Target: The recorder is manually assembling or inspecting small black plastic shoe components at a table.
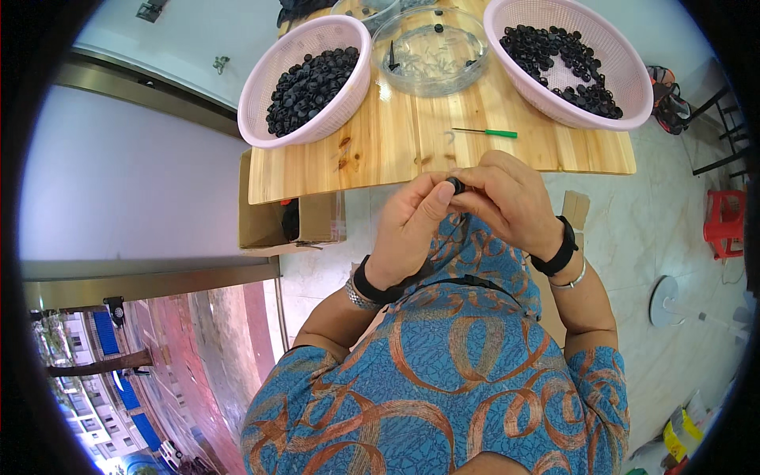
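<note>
Between my two hands, just off the table's near edge, is a small round black part [455,185]. The thumb and fingers of my left hand [413,226] pinch it from the left. My right hand [511,198] closes its fingertips on it from the other side, and its fingers partly cover it. On the wooden table [380,162] beyond my hands lies a small screwdriver [491,133] with a green handle and a thin shaft pointing left. What exactly the black part is cannot be made out.
A pink basket [252,95] heaped with black parts stands at the left, another pink basket [633,95] of black parts at the right. Between them sits a clear round tray [423,89] with small clear pieces. A cardboard box [321,229] is under the table's left side; a red stool [722,222] stands right.
</note>
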`<state>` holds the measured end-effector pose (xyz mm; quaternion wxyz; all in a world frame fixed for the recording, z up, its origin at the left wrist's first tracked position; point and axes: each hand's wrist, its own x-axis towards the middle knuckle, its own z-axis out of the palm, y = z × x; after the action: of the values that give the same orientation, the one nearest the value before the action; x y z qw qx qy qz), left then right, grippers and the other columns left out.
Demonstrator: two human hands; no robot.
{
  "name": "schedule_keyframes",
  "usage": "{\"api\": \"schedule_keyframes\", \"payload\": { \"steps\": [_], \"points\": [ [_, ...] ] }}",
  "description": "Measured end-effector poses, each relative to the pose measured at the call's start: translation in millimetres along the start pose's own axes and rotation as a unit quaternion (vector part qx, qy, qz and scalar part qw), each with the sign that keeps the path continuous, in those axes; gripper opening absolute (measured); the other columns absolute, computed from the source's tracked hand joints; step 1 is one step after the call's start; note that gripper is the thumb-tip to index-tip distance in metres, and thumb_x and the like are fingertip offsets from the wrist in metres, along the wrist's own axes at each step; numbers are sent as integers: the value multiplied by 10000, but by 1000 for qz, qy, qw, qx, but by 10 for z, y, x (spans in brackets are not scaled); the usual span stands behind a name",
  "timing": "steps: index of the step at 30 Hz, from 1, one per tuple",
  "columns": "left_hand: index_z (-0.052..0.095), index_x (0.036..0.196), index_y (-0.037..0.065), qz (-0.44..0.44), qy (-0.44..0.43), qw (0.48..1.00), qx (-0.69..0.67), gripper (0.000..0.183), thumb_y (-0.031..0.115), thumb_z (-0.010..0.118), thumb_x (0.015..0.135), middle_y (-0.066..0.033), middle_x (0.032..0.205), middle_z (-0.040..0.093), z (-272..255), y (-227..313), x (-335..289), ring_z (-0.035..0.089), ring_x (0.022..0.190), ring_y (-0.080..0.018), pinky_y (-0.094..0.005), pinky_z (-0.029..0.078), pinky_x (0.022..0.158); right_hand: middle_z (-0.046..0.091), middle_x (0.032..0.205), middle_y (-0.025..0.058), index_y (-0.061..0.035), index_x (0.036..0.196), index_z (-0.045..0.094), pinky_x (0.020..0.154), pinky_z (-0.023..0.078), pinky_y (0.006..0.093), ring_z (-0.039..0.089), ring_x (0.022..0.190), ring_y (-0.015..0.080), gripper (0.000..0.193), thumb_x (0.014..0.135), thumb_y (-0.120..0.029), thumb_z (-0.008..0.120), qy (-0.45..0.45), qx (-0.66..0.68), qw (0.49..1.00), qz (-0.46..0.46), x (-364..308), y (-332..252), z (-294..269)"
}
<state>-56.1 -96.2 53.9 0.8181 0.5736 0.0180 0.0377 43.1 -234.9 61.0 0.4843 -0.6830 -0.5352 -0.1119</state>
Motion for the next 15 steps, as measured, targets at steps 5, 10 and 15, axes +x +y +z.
{"api": "schedule_keyframes", "payload": {
  "steps": [5,10,15],
  "points": [
    [465,1120,-66,-9,2,1000,-26,297,164,408,941,-119,1086,545,18,3,22,539,984,-175,-304,432,864,512,723,85,-43,940,581,551,434,306,519,631,236,252,713,-110,666,3,66,997,27,-12,6,-18],
    [534,1082,-9,-25,50,998,-5,255,169,515,901,-38,951,592,-13,22,43,547,870,-87,-204,440,756,512,725,74,-49,977,606,542,431,285,517,630,203,280,707,-79,672,30,51,997,44,-25,-76,-22],
    [539,1070,-12,5,26,999,-29,229,131,514,893,-68,987,590,0,62,45,560,899,-122,-250,452,792,530,748,70,-55,959,630,547,436,268,527,637,200,266,697,-40,676,84,5,996,-19,-73,-58,36]
  ]
}}
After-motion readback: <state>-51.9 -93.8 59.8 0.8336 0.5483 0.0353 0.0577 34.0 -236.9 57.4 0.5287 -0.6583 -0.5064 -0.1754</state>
